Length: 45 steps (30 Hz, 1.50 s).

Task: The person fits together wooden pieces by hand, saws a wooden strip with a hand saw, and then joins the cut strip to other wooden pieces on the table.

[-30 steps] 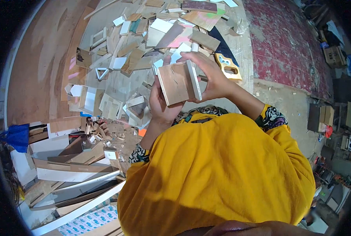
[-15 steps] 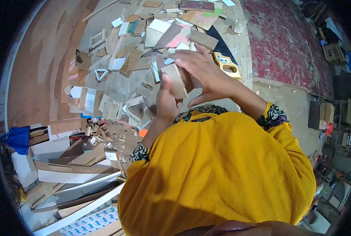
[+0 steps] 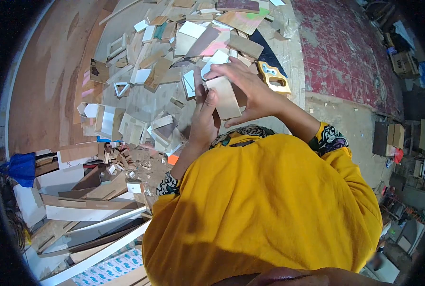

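Just in front of my chest, a small box-like wooden piece (image 3: 227, 99) is held between both hands, its pale flat face toward me. My left hand (image 3: 204, 114) grips its left side, with the thumb along the edge. My right hand (image 3: 255, 90) curves round the right side, fingers over the far edge and thumb by the near lower corner. The palm of the right hand partly hides the piece's darker side. A handsaw (image 3: 275, 79) with a yellow handle lies on the work surface beyond my right wrist.
Wood offcuts (image 3: 162, 71) and white-faced boards are scattered over the work surface ahead. A small triangular frame (image 3: 122, 89) and open box shapes (image 3: 108, 119) lie to the left. Long boards (image 3: 93, 212) are piled at lower left, near a blue bag (image 3: 19, 169). Red flooring (image 3: 341, 57) stretches right.
The wooden piece has shifted slightly right and turned so its pale face shows more squarely. My right fingers have closed in on its far edge and its thumb on the near corner.
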Motion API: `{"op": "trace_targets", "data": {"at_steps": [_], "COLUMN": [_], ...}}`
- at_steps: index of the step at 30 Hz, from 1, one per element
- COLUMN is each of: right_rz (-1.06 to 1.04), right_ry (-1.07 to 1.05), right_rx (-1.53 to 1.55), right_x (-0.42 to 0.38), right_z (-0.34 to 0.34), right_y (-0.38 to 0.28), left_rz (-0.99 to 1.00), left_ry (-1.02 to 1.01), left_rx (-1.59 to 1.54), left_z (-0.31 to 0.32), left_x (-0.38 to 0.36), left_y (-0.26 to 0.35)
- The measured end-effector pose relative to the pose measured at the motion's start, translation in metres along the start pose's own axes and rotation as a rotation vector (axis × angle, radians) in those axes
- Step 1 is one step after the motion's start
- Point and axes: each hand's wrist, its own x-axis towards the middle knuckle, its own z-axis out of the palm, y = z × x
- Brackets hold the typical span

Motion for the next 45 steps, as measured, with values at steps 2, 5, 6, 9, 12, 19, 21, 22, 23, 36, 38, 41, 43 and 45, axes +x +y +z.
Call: {"op": "trace_targets", "data": {"at_steps": [2, 5, 6, 9, 12, 19, 21, 22, 23, 36, 38, 41, 43, 45], "right_rz": [0.012, 0.018, 0.018, 0.032, 0.091, 0.847, 0.866, 0.882, 0.885, 1.057, 1.131, 1.165, 0.940, 0.809], "right_ry": [-0.034, 0.022, 0.022, 0.068, 0.170, 0.099, 0.082, 0.065, 0.065, 0.143, 0.225, 0.248, 0.386, 0.397], "right_rx": [0.006, -0.047, -0.047, -0.003, -0.033, 0.597, 0.627, 0.657, 0.658, 0.851, 0.682, 0.544, 0.167, -0.078], "right_x": [-0.001, -0.003, -0.005, -0.009, -0.016, -0.042, -0.042, -0.041, -0.039, -0.030, -0.030, -0.053, -0.050, -0.042], "right_z": [-0.002, -0.003, -0.004, -0.004, 0.002, 0.055, 0.057, 0.058, 0.058, 0.048, 0.034, 0.039, 0.036, 0.034], "right_y": [-0.001, 0.000, 0.000, 0.003, 0.008, 0.045, 0.050, 0.052, 0.052, 0.075, 0.091, 0.159, 0.167, 0.146], "left_rz": [0.026, 0.121, 0.155, 0.164, 0.135, -0.019, -0.074, -0.077, -0.084, -0.152, -0.133, -0.138, -0.131, -0.120], "left_ry": [-0.051, -0.047, -0.032, 0.002, 0.039, 0.140, 0.136, 0.136, 0.145, 0.375, 0.362, 0.313, 0.275, 0.240], "left_rx": [0.026, 0.178, 0.216, 0.244, 0.226, 0.021, -0.063, -0.064, -0.078, -0.165, -0.187, -0.184, -0.188, -0.190], "left_z": [0.000, 0.010, 0.011, 0.004, -0.004, -0.038, -0.048, -0.052, -0.055, -0.078, -0.087, -0.087, -0.085, -0.082], "left_x": [0.000, -0.003, -0.003, -0.002, 0.001, 0.009, 0.010, 0.010, 0.010, 0.013, 0.013, 0.010, 0.008, 0.006], "left_y": [0.001, 0.007, 0.007, 0.006, -0.002, -0.040, -0.047, -0.049, -0.052, -0.065, -0.067, -0.062, -0.060, -0.056]}}
